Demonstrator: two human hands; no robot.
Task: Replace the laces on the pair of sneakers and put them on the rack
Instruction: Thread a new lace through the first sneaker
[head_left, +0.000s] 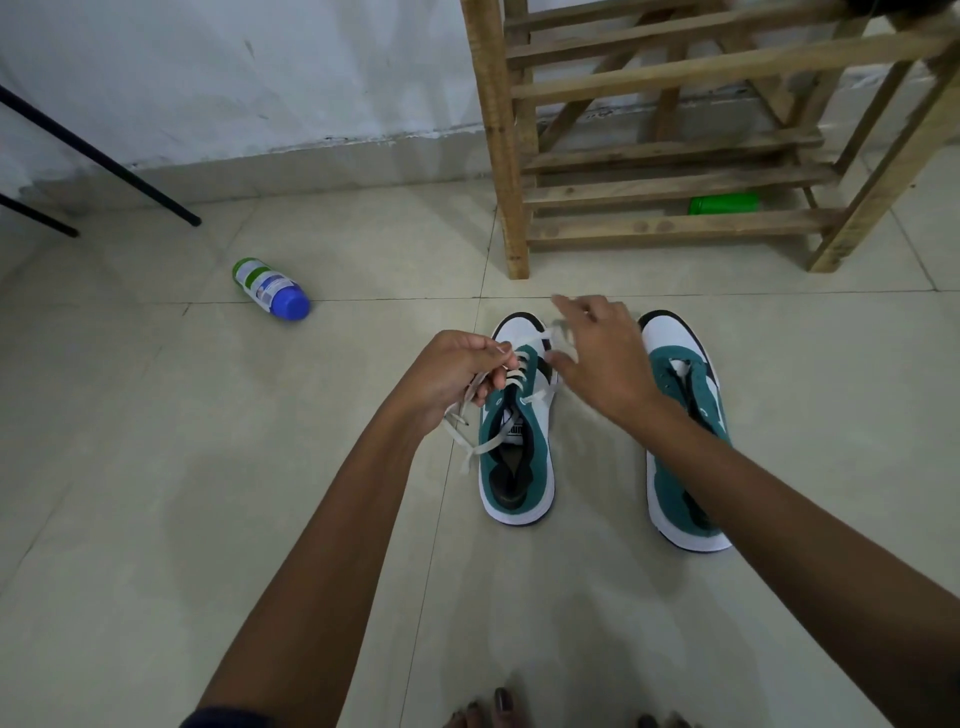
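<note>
Bare tiled floor (156, 519) lies open to the left of the laced sneaker (517, 457), and a clear strip of tile separates it from the unlaced sneaker (680, 467) on the right. Ahead, the wooden rack (623, 192) stands close behind both toes, its front leg just beyond the laced sneaker. A fallen bottle (270, 288) lies well off to the left, near black metal legs (104, 161).

Teal-and-white sneakers (519, 457) with a white lace (483, 447), a blue-capped green-and-white bottle (270, 288), pale tiled floor (208, 467).
</note>
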